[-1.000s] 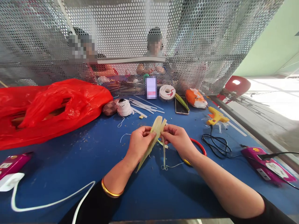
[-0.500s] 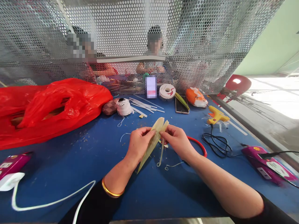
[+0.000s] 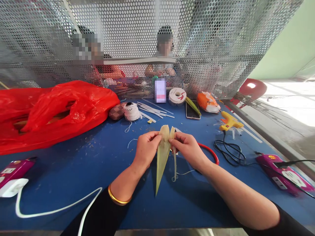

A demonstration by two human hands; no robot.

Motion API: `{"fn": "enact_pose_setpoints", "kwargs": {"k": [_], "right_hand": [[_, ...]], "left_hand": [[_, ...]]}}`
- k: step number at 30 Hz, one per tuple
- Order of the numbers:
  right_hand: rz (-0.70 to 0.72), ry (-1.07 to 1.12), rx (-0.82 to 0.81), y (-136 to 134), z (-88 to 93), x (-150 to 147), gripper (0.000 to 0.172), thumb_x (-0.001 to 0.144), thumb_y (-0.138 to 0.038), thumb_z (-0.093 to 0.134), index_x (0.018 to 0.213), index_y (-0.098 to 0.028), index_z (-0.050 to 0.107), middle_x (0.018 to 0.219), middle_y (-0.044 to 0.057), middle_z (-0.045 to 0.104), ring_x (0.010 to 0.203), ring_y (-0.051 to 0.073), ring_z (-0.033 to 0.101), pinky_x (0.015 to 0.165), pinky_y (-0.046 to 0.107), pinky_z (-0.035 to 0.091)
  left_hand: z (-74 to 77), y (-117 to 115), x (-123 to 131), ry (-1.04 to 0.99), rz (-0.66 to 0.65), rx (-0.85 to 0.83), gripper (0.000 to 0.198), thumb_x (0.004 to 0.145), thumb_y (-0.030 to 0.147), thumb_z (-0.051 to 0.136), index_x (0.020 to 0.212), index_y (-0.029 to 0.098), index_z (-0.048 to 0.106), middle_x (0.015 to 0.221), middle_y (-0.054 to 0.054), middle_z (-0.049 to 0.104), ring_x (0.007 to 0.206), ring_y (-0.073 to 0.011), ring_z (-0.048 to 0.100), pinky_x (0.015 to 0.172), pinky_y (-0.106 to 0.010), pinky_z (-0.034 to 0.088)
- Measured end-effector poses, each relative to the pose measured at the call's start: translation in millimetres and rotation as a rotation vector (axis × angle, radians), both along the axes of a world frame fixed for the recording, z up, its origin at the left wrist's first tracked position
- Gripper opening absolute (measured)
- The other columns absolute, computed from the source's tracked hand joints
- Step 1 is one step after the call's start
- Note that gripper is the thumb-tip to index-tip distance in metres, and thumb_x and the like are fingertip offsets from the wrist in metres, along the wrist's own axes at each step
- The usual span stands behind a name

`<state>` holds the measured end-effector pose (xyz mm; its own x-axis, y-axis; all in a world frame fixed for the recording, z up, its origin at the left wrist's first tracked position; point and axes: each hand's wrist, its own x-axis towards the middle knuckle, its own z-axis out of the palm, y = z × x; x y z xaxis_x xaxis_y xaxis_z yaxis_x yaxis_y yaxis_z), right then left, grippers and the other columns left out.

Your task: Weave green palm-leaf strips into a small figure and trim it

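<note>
The pale leaf [image 3: 162, 160] looks thin and dry, so it could split crookedly if the 2 hands pull unevenly or 1 pinch slips. The thin strip [image 3: 175, 165] hanging below could snag on the loose thread [image 3: 186, 172] by its curled end; whether those 2 touch, I cannot tell. The right forearm, close to the red loop [image 3: 211, 152], could nudge it with a careless sweep.

The leaf is held above the middle of the blue tabletop [image 3: 98, 173], its point hanging toward the near edge. The left hand [image 3: 148, 147] is nearly closed, pinching the leaf's left edge near its far end between thumb and fingers. The right hand [image 3: 185, 144], about as closed, grips the narrow piece [image 3: 172, 132] just right of it.
</note>
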<state>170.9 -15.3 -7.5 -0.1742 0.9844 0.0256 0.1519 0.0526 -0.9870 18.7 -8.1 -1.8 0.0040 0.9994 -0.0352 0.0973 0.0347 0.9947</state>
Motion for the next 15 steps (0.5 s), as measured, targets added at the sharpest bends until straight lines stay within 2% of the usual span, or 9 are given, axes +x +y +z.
{"fn": "enact_pose_setpoints", "kwargs": {"k": [4, 10, 15], "right_hand": [[-0.011, 0.023, -0.007, -0.5, 2.5, 0.7, 0.026, 0.082, -0.035, 0.056, 0.061, -0.021, 0.052, 0.055, -0.004, 0.053, 0.052, 0.011, 0.049, 0.054, 0.027, 0.038], [-0.044, 0.005, 0.033, -0.4, 4.8, 1.2, 0.028, 0.083, -0.034, 0.056, 0.059, -0.021, 0.050, 0.055, -0.004, 0.052, 0.053, 0.011, 0.046, 0.054, 0.027, 0.036], [-0.069, -0.019, 0.071, 1.6, -1.8, 0.0, 0.018, 0.080, -0.032, 0.060, 0.067, -0.021, 0.055, 0.059, -0.004, 0.052, 0.056, 0.011, 0.045, 0.053, 0.026, 0.035]], "left_hand": [[0.6, 1.0, 2.0, -0.173, -0.040, -0.131, 0.022, 0.073, 0.029, 0.063, 0.086, 0.016, 0.074, 0.071, -0.004, 0.072, 0.058, -0.0147, 0.060, 0.057, -0.026, 0.048], [3.3, 0.8, 1.5, -0.231, -0.069, -0.175, 0.021, 0.069, 0.029, 0.070, 0.085, 0.015, 0.071, 0.069, -0.003, 0.072, 0.057, -0.0143, 0.062, 0.058, -0.026, 0.050], [2.1, 0.0, 1.7, -0.181, -0.039, -0.176, 0.026, 0.064, 0.035, 0.077, 0.079, 0.017, 0.068, 0.065, -0.001, 0.068, 0.057, -0.0141, 0.060, 0.051, -0.024, 0.045]]}}
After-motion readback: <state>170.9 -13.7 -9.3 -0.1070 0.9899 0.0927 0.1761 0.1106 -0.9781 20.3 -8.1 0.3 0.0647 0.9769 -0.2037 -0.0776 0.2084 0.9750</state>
